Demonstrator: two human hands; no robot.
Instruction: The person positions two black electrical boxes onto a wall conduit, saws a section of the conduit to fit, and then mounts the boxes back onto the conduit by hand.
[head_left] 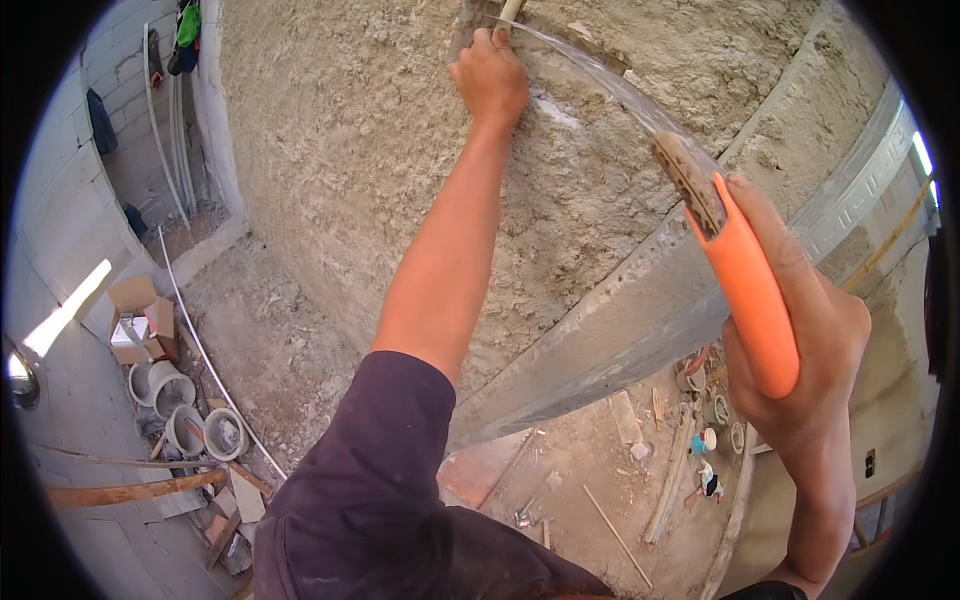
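My left hand (pixel 492 82) is raised against the rough plastered wall (pixel 360 150), its fingers closed round a pale wooden stick (pixel 511 10) whose end shows above my thumb. My right hand (pixel 800 330) grips the orange handle of a saw-like tool (pixel 752 300), thumb laid along the handle. Its long, thin, stained metal blade (pixel 600 75) runs up and left, with the far end by the stick just above my left hand. Seen nearly edge-on, the blade does not show its teeth clearly. Whether the blade touches the stick, I cannot tell.
A smooth concrete ledge (pixel 600 335) slants below the wall. Far down at left are several buckets (pixel 172 392), a cardboard box (pixel 135 295), a long thin pole (pixel 215 365) and wood scraps. Poles, buckets and a person (pixel 709 481) are on the floor far below at right.
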